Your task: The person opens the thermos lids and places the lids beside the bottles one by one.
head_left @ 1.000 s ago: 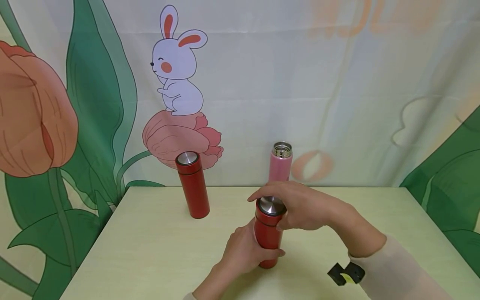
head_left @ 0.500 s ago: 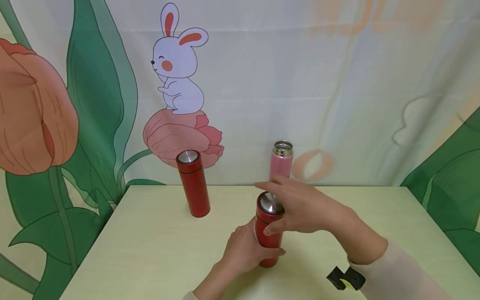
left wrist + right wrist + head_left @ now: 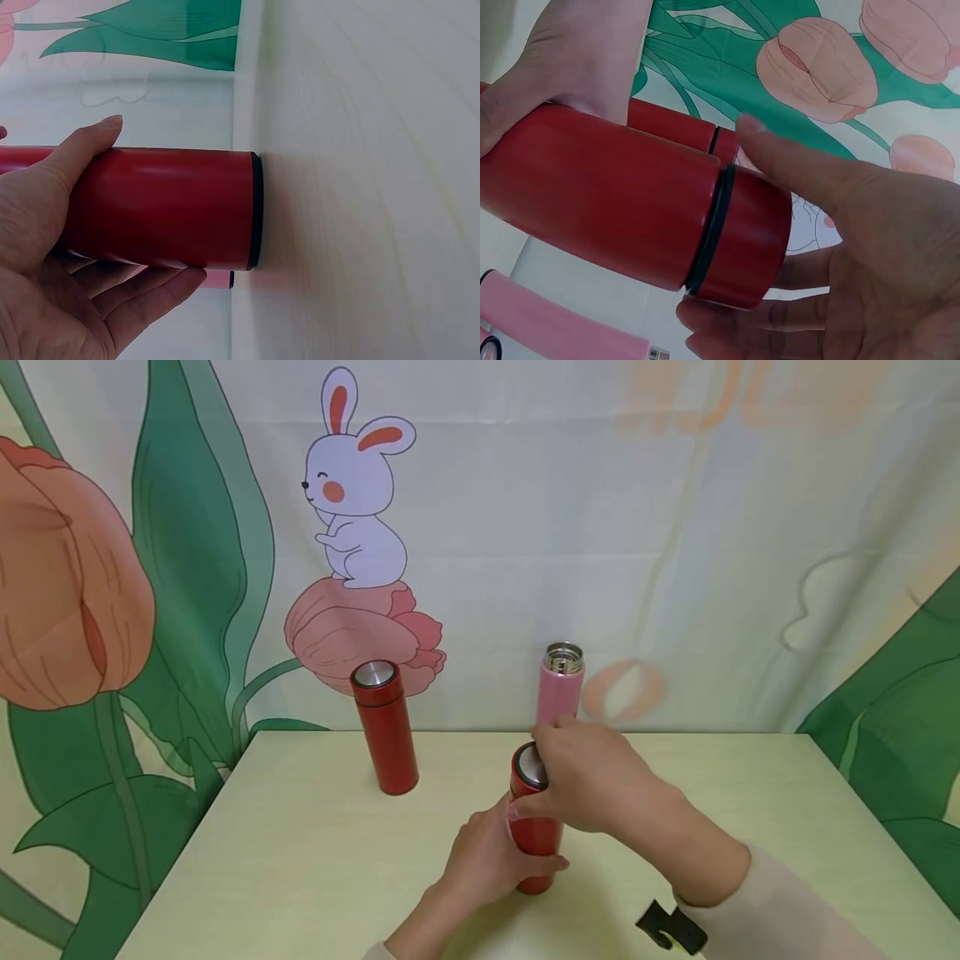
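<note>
A red thermos [image 3: 537, 837] stands upright on the pale table [image 3: 285, 877]. My left hand [image 3: 483, 864] wraps round its lower body, and in the left wrist view the thumb lies along one side with the fingers along the other. The thermos lid [image 3: 746, 232] is red with a steel top, and a black ring marks the seam below it. Over the lid is my right hand [image 3: 592, 777], thumb at the near side and fingers bent round the far side. In the head view that hand covers much of the lid.
A second red thermos [image 3: 386, 739], lid on, stands back left. Behind my right hand stands a pink thermos [image 3: 560, 695] with an uncovered steel mouth. A printed cloth [image 3: 480, 527] with a rabbit and tulips hangs at the table's back edge.
My right hand loosened its fingers from the lid, then swung left and round it, its thumb now across the front. The left hand and the thermos stay in place.
</note>
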Demonstrator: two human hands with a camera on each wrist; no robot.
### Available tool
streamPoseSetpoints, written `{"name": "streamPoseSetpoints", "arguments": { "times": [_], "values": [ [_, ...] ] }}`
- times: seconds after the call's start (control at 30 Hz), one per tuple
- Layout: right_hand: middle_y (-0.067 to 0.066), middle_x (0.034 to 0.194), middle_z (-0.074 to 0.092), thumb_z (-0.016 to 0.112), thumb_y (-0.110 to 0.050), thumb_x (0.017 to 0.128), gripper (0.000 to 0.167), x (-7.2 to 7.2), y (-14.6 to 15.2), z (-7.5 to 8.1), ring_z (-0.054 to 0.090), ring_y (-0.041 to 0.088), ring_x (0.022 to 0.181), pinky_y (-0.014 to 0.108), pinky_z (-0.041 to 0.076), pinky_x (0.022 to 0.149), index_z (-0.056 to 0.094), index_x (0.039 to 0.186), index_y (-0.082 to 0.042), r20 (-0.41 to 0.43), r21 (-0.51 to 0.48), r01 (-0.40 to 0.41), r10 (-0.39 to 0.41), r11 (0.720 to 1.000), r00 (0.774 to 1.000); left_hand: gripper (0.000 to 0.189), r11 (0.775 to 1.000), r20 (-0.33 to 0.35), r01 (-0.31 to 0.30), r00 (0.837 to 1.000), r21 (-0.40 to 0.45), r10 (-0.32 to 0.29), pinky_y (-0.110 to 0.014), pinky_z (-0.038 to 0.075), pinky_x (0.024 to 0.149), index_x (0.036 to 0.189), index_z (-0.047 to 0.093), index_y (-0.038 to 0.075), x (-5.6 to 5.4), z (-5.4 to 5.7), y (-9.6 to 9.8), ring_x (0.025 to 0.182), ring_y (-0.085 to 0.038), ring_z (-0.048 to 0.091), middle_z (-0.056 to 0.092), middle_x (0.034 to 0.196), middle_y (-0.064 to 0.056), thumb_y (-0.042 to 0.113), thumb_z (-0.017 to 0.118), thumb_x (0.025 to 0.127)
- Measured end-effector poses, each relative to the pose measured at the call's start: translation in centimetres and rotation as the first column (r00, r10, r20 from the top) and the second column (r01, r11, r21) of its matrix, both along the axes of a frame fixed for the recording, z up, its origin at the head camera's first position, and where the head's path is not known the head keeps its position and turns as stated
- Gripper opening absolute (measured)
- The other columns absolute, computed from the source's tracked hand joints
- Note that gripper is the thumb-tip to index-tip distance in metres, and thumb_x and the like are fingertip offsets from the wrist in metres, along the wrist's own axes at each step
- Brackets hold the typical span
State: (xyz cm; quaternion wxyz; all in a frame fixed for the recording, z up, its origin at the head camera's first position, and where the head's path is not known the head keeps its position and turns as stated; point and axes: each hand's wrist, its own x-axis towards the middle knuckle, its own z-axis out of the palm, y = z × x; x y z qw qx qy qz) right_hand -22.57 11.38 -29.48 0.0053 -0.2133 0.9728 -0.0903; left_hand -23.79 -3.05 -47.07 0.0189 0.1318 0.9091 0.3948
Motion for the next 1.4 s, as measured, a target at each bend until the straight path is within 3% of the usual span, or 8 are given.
{"name": "streamPoseSetpoints", "arguments": {
  "times": [0.2, 0.5, 0.7, 0.87, 1.4],
  "values": [
    [-0.002, 0.075, 0.058, 0.093, -0.037, 0.074, 0.044, 0.0, -0.5, -0.4, 0.056, 0.017, 0.066, 0.03, 0.05, 0.062, 0.059, 0.085, -0.009, -0.01, -0.013, 0.017, -0.017, 1.0, 1.0, 0.083, 1.0, 0.027, -0.002, 1.0, 0.01, 0.002, -0.043, 0.053, 0.088, 0.139, 0.051, 0.023, 0.1, 0.0, 0.1, 0.105, -0.017, 0.065, 0.071, 0.113, 0.008, 0.057, 0.088, 0.073],
    [-0.004, 0.076, 0.06, 0.093, -0.027, 0.073, 0.036, -0.3, -0.6, -0.3, 0.058, 0.016, 0.069, 0.031, 0.051, 0.064, 0.063, 0.085, -0.012, 0.05, -0.026, 0.011, -0.01, 1.0, 0.999, 0.08, 1.0, 0.027, 0.001, 1.0, 0.005, -0.002, -0.041, 0.053, 0.086, 0.136, 0.051, 0.023, 0.3, -0.3, -0.1, 0.104, -0.016, 0.065, 0.07, 0.112, 0.008, 0.057, 0.088, 0.073],
    [-0.006, 0.083, 0.064, 0.092, -0.019, 0.073, 0.032, -0.7, -0.4, 0.0, 0.061, 0.015, 0.075, 0.03, 0.053, 0.068, 0.067, 0.093, -0.014, 0.091, -0.047, -0.023, 0.027, 0.999, 0.995, 0.076, 1.0, 0.004, 0.007, 1.0, -0.001, -0.007, -0.037, 0.054, 0.084, 0.133, 0.052, 0.026, 0.1, -0.3, -0.1, 0.102, -0.013, 0.065, 0.07, 0.112, 0.011, 0.057, 0.088, 0.074],
    [-0.006, 0.093, 0.069, 0.093, -0.016, 0.072, 0.044, -1.1, -0.1, 0.5, 0.065, 0.015, 0.085, 0.031, 0.057, 0.075, 0.071, 0.109, -0.013, 0.106, -0.051, -0.062, 0.067, 0.997, 0.992, 0.072, 1.0, -0.023, 0.014, 1.0, 0.003, -0.014, -0.036, 0.053, 0.084, 0.131, 0.053, 0.028, -0.2, 0.0, -0.1, 0.1, -0.011, 0.065, 0.07, 0.11, 0.013, 0.056, 0.088, 0.075],
    [0.002, 0.118, 0.07, 0.089, -0.006, 0.075, 0.06, -1.2, 0.9, 0.5, 0.067, 0.022, 0.108, 0.039, 0.059, 0.089, 0.067, 0.13, -0.013, 0.142, -0.071, -0.155, 0.164, 0.985, 0.976, 0.075, 1.0, 0.031, 0.016, 0.999, 0.015, -0.017, -0.042, 0.054, 0.09, 0.133, 0.052, 0.027, -0.2, 0.0, 0.0, 0.104, -0.012, 0.064, 0.069, 0.113, 0.012, 0.058, 0.087, 0.075]
  ]
}}
